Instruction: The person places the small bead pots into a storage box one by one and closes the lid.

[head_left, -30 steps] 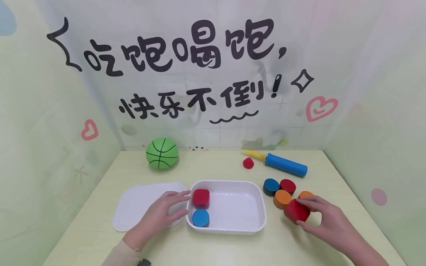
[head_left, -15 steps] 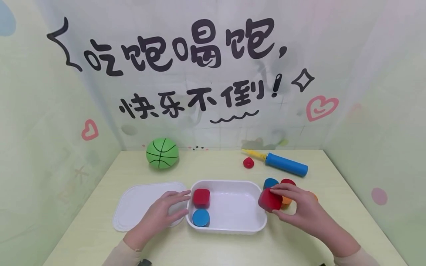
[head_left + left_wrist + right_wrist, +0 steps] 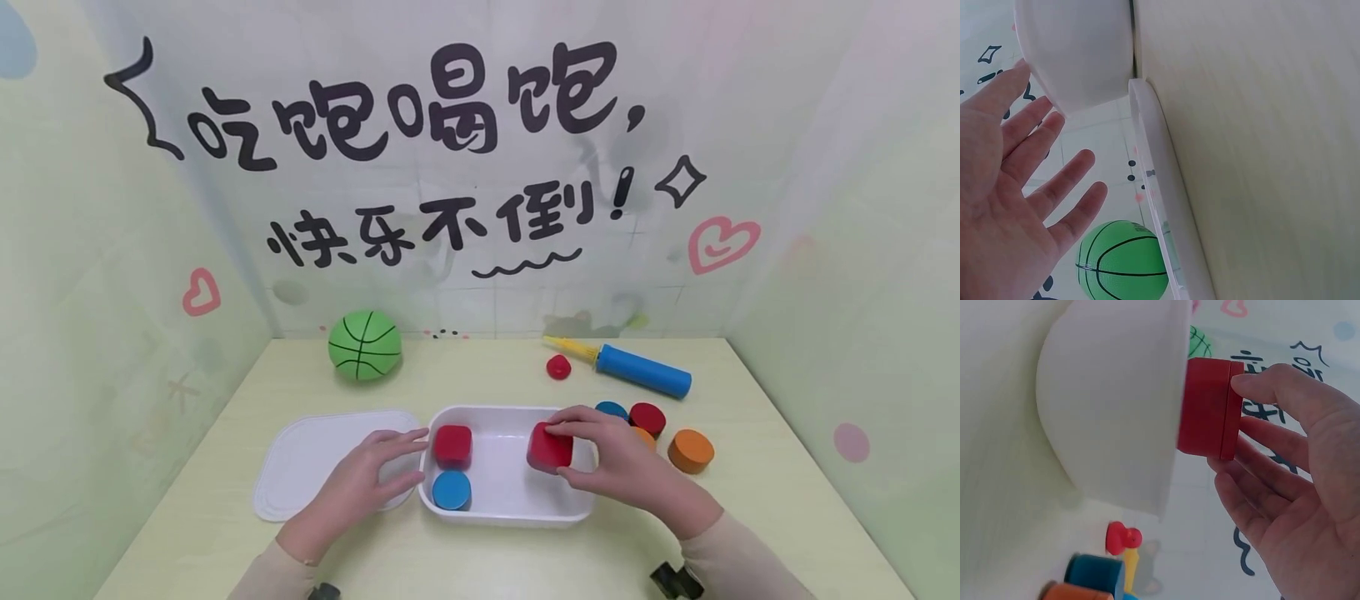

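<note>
My right hand [image 3: 618,454] pinches a red square block [image 3: 550,448] over the right half of the white rectangular box [image 3: 510,518]. In the right wrist view the red block [image 3: 1210,407] is partly behind the box wall, its upper part between thumb and fingers. Inside the box, at its left end, sit another red square block [image 3: 453,447] and a blue round block [image 3: 452,491]. My left hand [image 3: 367,475] is beside the box's left end, fingers spread and relaxed; in the left wrist view the fingertips are right at the box wall [image 3: 1079,56].
A flat white lid [image 3: 300,458] lies under the left forearm. Right of the box are blue [image 3: 611,409], red [image 3: 647,421] and orange [image 3: 691,451] round blocks, one orange partly hidden. Behind stand a green ball [image 3: 365,346], a small red piece [image 3: 558,367] and a blue hand pump [image 3: 645,372].
My right hand has carried the red square block leftward from the group of round blocks, across the box's right rim to above its inside. The left hand has stayed in place.
</note>
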Available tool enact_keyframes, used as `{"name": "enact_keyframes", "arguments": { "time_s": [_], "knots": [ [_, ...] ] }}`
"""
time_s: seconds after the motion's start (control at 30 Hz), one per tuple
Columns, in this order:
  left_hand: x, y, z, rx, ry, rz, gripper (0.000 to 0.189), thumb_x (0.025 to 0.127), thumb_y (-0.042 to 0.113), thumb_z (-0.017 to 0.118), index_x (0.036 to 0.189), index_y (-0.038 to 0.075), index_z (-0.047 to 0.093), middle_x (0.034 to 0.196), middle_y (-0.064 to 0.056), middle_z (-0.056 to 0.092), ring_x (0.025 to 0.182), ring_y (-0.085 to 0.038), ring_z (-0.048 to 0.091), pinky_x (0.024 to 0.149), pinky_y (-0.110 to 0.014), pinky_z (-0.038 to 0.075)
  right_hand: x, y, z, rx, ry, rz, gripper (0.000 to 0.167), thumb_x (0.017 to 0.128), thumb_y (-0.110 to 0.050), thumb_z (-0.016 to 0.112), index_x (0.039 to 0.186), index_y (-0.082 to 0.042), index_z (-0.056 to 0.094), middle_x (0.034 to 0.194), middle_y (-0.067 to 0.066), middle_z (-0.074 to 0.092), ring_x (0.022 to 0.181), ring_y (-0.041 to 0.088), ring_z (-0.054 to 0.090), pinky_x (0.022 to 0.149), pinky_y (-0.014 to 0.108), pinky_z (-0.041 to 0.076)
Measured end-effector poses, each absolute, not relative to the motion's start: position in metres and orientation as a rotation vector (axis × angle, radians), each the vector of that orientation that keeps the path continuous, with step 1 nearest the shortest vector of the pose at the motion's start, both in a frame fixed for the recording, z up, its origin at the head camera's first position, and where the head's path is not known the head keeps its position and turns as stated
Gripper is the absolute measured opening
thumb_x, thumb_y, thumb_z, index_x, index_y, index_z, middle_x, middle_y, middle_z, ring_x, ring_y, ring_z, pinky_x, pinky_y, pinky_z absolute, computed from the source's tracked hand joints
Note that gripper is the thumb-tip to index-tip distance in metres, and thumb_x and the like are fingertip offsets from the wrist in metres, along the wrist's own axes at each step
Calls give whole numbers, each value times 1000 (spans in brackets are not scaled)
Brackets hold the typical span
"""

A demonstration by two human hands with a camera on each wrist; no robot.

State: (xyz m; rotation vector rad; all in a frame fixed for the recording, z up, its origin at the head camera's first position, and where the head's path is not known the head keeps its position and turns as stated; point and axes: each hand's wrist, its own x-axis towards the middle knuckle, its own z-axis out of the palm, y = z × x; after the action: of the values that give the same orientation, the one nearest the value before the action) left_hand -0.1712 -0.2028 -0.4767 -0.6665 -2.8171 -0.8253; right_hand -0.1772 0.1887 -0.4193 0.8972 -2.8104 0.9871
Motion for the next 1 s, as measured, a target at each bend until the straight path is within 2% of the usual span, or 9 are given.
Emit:
{"name": "enact_keyframes", "arguments": {
  "time_s": [0.4, 0.73, 1.0],
  "knots": [
    [-171, -202, -475, -653, -2831, -837, 45, 91, 37, 79, 135, 28, 70, 146, 13, 62, 130, -23, 59, 104, -52, 55, -204, 149, -438, 1002, -2977, 1030, 55, 81, -15, 88, 133, -15, 70, 136, 2, 64, 128, 26, 57, 90, 43, 64],
    [-172, -203, -474, -639, -2862, -855, 46, 92, 40, 78, 136, 30, 69, 147, 13, 61, 132, -24, 58, 106, -54, 53, -221, 123, -445, 981, -3067, 906, 58, 82, -23, 88, 137, -22, 68, 139, -3, 62, 128, 21, 58, 97, 39, 61],
    [-172, -202, -475, -655, -2844, -829, 45, 92, 39, 78, 135, 28, 70, 146, 14, 61, 131, -22, 58, 105, -52, 54, -225, 116, -445, 993, -3096, 944, 58, 82, -21, 89, 136, -20, 69, 139, -2, 63, 129, 22, 57, 100, 41, 59]
  ]
}}
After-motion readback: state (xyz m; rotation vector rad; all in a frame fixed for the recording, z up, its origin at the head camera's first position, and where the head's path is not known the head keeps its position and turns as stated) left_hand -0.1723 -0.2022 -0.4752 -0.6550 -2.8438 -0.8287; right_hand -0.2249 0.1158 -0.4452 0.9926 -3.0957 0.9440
